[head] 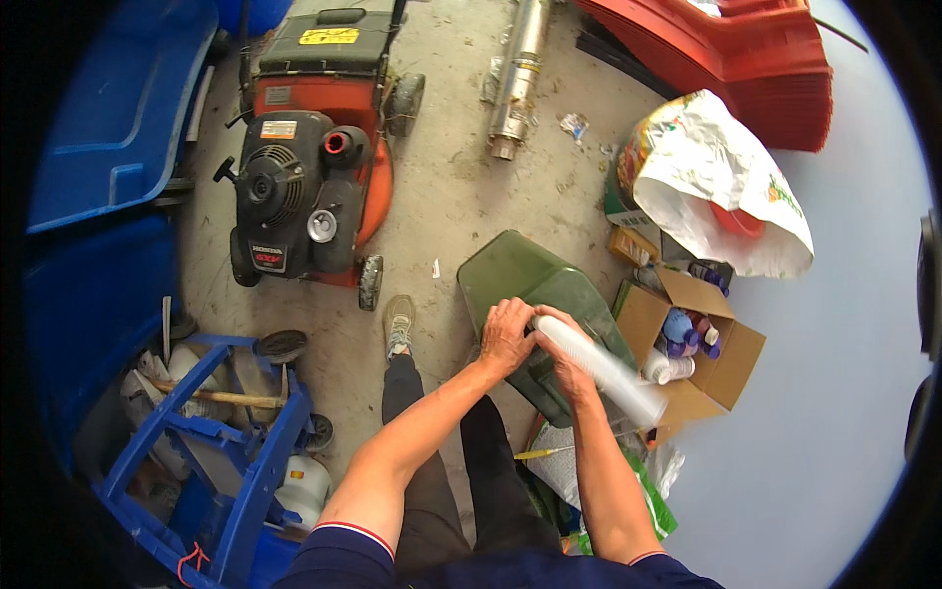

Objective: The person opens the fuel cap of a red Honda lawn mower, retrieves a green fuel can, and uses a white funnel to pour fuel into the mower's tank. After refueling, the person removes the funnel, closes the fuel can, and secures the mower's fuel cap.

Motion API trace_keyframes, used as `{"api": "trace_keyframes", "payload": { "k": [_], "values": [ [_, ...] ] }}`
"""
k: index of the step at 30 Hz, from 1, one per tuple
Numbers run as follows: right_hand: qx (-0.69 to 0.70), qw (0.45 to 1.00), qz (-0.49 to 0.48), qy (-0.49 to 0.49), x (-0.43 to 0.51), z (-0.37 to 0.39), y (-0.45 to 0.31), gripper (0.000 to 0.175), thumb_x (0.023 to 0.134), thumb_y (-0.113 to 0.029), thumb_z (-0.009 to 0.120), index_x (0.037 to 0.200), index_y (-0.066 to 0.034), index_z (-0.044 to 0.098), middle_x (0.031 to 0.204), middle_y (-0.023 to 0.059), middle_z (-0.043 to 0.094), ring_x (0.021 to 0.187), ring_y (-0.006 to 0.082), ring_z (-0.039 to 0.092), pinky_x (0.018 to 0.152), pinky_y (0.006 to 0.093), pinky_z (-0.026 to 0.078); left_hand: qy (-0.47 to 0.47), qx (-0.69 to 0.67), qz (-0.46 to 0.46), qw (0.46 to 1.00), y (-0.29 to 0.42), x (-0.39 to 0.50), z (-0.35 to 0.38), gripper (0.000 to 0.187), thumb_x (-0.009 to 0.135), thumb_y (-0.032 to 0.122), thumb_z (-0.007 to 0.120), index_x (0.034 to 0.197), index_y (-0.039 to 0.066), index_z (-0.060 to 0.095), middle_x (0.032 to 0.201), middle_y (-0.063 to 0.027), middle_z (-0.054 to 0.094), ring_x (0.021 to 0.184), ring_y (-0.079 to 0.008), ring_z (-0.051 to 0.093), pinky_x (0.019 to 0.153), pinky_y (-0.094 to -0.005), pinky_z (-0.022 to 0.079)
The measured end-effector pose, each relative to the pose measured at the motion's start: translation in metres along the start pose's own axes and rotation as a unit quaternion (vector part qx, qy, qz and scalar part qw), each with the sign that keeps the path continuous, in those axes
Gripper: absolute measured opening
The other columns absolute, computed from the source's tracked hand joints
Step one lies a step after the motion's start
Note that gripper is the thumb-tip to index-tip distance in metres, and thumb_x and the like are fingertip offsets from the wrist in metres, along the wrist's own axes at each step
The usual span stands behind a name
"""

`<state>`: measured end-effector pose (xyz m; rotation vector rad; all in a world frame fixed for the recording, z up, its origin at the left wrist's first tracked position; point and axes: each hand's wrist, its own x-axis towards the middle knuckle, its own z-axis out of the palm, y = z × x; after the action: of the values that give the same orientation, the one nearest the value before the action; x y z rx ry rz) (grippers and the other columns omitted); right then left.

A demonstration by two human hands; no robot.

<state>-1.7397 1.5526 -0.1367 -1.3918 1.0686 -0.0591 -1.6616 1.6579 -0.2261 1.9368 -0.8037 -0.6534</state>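
Above a green plastic jerrycan (515, 272) my two hands meet. My left hand (508, 335) has its fingers bent at the near end of a white ribbed tube, perhaps a spout (600, 368); whether it grips the tube or the jerrycan's neck cannot be told. My right hand (567, 353) is closed around the tube near that same end. The tube slants down to the right past my right wrist, its far end blurred by motion. The jerrycan's opening is hidden by my hands.
A red Honda lawn mower (316, 177) stands at upper left, a metal flue pipe (519, 81) at top centre. On the right are a cardboard box (725, 375) of bottles and a white bag (699, 169). Blue bins (110, 110) and a blue plastic frame (257, 464) line the left.
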Motion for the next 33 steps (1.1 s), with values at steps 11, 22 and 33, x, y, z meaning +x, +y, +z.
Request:
{"api": "trace_keyframes", "payload": {
  "k": [11, 22, 33],
  "values": [
    [0.018, 0.996, -0.066, 0.064, -0.008, 0.018, 0.016, 0.039, 0.09, -0.01, 0.08, 0.128, -0.0017, 0.07, 0.123, 0.006, 0.07, 0.114, 0.0161, 0.064, 0.101, 0.031, 0.049, 0.078, 0.021, -0.047, 0.996, 0.019, -0.013, 0.007, 0.025, 0.08, 0.011, 0.073, 0.105, 0.01, 0.067, 0.106, -0.0106, 0.057, 0.101, -0.033, 0.057, 0.086, -0.0451, 0.044],
    [-0.089, 0.991, -0.096, 0.017, -0.003, 0.009, 0.01, 0.034, 0.092, -0.003, 0.07, 0.127, -0.0035, 0.068, 0.12, 0.0056, 0.066, 0.105, 0.0186, 0.064, 0.094, 0.0322, 0.051, 0.16, 0.019, -0.067, 0.985, 0.027, -0.019, 0.03, 0.028, 0.08, 0.013, 0.073, 0.108, 0.01, 0.068, 0.117, -0.0095, 0.061, 0.11, -0.0348, 0.058, 0.092, -0.0484, 0.044],
    [-0.115, 0.992, -0.039, -0.026, 0.002, -0.002, -0.013, 0.035, 0.098, -0.014, 0.066, 0.132, -0.0049, 0.062, 0.116, 0.0111, 0.07, 0.1, 0.0231, 0.069, 0.088, 0.037, 0.054, 0.126, 0.012, -0.088, 0.988, 0.023, -0.019, 0.036, 0.035, 0.085, 0.023, 0.077, 0.118, 0.013, 0.069, 0.132, -0.0075, 0.059, 0.124, -0.0343, 0.054, 0.1, -0.0497, 0.042]
  ]
}}
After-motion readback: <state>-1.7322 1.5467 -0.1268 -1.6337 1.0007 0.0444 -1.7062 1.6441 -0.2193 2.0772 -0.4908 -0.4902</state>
